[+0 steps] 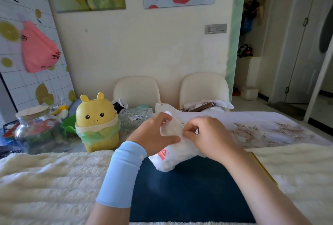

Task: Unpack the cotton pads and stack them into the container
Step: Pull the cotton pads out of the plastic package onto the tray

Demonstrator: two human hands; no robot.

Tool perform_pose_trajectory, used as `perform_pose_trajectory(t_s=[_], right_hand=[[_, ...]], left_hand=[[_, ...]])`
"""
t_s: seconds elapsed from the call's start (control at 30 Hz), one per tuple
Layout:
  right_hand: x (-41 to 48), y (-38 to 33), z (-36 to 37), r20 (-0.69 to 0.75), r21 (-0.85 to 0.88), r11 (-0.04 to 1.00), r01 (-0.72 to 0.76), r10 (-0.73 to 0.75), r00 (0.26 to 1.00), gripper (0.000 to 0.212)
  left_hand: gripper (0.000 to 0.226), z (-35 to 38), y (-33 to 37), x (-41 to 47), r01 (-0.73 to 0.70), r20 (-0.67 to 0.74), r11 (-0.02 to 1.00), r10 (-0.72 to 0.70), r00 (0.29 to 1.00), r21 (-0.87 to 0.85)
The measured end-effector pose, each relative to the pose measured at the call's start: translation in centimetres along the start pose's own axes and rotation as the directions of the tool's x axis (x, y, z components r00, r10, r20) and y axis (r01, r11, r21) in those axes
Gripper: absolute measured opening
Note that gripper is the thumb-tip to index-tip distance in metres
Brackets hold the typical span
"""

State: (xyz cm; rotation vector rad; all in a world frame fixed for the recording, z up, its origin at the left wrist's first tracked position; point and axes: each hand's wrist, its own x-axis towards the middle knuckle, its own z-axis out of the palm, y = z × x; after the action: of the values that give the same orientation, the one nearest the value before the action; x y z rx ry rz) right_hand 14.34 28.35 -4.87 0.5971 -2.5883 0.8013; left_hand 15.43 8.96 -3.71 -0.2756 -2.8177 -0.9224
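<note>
1. The pack of cotton pads [168, 160], a white plastic bag with red print, is held up between both hands just above the dark blue mat [189, 197]. Its lower end hangs close to the mat, and I cannot tell whether it touches.
2. The left hand [153, 134], with a light blue sleeve [122, 174] on the forearm, grips the pack from the side. Its fingers [162, 118] are curled round the upper part and the thumb lies across the front, probably to steady the pack while the other hand works.
3. The right hand [205, 134] has its fingertips clamped in a pinch on the plastic near the top edge. This looks like the start of tearing or pulling the pack open.
4. By my reading the unpacking is not yet done, since no loose pads are visible anywhere.
5. A clear patterned container [135, 116] stands on the surface behind the hands. It is likely the place for the pads, though I cannot make out what is inside it.
6. A yellow bunny-faced bin [97, 122] lined with a green bag stands to the left, handy for the empty wrapper. A lidded glass jar [39, 131] stands further left.
7. The thin plastic may rip suddenly, so holding the pack low over the mat should keep any spilled pads close.
</note>
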Motion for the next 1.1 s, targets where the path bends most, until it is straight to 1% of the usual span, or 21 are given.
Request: perform_pose_trajectory(t_s=[0.07,0.13,0.2,0.27,0.33,0.4,0.43,0.5,0.53,0.6,0.67,0.7,0.8,0.83,0.9,0.97,1.0,1.03,1.1], right_hand=[[0.1,0.1,-0.4,0.0,0.054,0.998,-0.04,0.04,0.999,0.015],[0.1,0.3,-1.0,0.02,0.173,0.98,-0.101,0.099,0.995,0.017],[0.1,0.7,-1.4,0.053,0.235,0.964,-0.127,0.118,0.992,0.017],[0.0,0.9,-1.5,0.106,0.252,0.96,-0.12,0.096,0.99,0.017],[-0.2,0.9,-1.7,0.189,0.259,0.96,-0.104,0.055,0.98,0.018],[-0.4,0.9,-2.2,0.263,0.267,0.959,-0.094,0.021,0.964,0.021],[-0.5,0.9,-2.5,0.288,0.266,0.959,-0.095,0.015,0.958,0.025],[-0.6,1.1,-2.9,0.294,0.257,0.962,-0.094,0.015,0.956,0.04],[-0.6,1.2,-2.9,0.276,0.251,0.964,-0.092,0.02,0.961,0.042],[-0.5,1.1,-2.3,0.242,0.24,0.967,-0.089,0.029,0.97,0.037],[-0.4,0.8,-1.6,0.241,0.209,0.974,-0.089,0.037,0.97,0.03],[-0.3,0.8,-1.4,0.24,0.146,0.984,-0.101,0.064,0.969,0.028],[-0.2,0.6,-1.8,0.159,-0.129,0.983,-0.134,0.154,0.975,0.047],[-0.2,0.6,-1.7,0.129,-0.156,0.978,-0.135,0.156,0.979,0.047],[-0.3,0.4,-1.3,0.109,-0.112,0.984,-0.141,0.154,0.982,0.047],[-0.4,0.1,-0.9,0.161,-0.077,0.98,-0.181,0.192,0.968,0.057],[-0.4,0.1,-0.6,0.181,-0.066,0.977,-0.202,0.211,0.961,0.057],[-0.4,0.1,-0.3,0.186,-0.052,0.976,-0.211,0.217,0.958,0.049],[-0.3,0.1,0.3,0.172,0.005,0.976,-0.219,0.215,0.961,0.021]], left_hand=[[0.088,0.2,0.5,-0.3,-0.011,0.041,0.995,0.008,0.999,0.094],[0.089,0.4,0.7,-0.3,-0.03,0.056,0.991,0.023,0.998,0.128],[0.085,0.4,0.6,-0.3,-0.032,0.069,0.992,0.024,0.997,0.125],[0.082,0.4,0.4,-0.3,-0.028,0.085,0.99,0.016,0.996,0.139],[0.079,0.4,0.3,-0.3,-0.04,0.096,0.989,0.026,0.995,0.145],[0.08,0.2,0.1,-0.4,-0.041,0.116,0.991,0.026,0.993,0.129],[0.082,0.0,-0.2,-0.4,-0.029,0.125,0.993,0.015,0.992,0.113],[0.086,-0.3,-0.9,-0.3,-0.004,0.136,0.996,-0.008,0.991,0.088],[0.088,-0.3,-1.1,-0.3,0.009,0.138,0.997,-0.02,0.99,0.076],[0.095,-0.1,-0.9,-0.4,0.028,0.131,0.999,-0.032,0.991,0.039],[0.105,0.4,-0.4,-0.4,0.04,0.116,0.999,-0.044,0.992,0.034],[0.104,0.6,-0.3,-0.4,0.037,0.102,0.998,-0.041,0.994,0.043],[0.098,0.9,-0.3,-0.1,0.013,0.079,1.0,-0.015,0.997,0.024],[0.098,0.9,-0.3,0.0,-0.006,0.082,0.999,0.003,0.997,0.036],[0.102,0.5,0.0,-0.1,-0.039,0.089,0.995,0.031,0.996,0.088],[0.107,0.2,0.4,-0.3,-0.055,0.099,0.99,0.042,0.994,0.129],[0.109,0.2,0.6,-0.5,-0.062,0.114,0.985,0.044,0.993,0.158],[0.11,0.2,0.8,-0.6,-0.069,0.133,0.979,0.044,0.99,0.189],[0.106,0.6,0.9,-0.8,-0.077,0.158,0.969,0.04,0.987,0.237]])
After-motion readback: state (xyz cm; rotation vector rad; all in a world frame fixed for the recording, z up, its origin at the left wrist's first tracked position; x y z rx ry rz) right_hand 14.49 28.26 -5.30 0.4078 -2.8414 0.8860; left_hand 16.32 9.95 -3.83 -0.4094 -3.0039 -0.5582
